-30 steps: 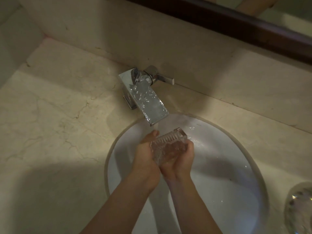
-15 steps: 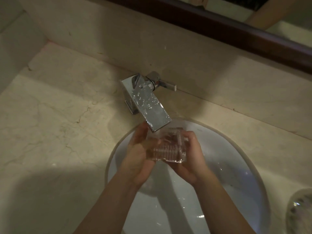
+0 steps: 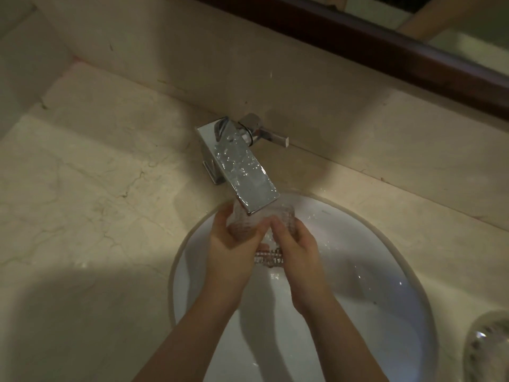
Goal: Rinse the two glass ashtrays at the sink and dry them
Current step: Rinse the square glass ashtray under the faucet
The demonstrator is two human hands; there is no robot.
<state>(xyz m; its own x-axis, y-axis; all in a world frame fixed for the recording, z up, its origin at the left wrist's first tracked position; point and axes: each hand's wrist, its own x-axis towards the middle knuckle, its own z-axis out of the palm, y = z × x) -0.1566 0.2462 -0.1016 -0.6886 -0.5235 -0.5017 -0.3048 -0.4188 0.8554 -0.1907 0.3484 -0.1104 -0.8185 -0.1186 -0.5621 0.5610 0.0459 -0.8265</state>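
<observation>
Hands, left hand (image 3: 228, 244) and right hand (image 3: 294, 244), both grip the ribbed clear glass ashtray (image 3: 268, 256) under the square chrome faucet (image 3: 242, 172); best turned slowly, low over the white oval sink (image 3: 385, 285).

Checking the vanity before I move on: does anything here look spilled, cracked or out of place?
Nothing stands out. Both hands, left hand and right hand, hold a glass ashtray under the faucet, over the sink. The second ashtray sits on the counter, partly out of view.
</observation>
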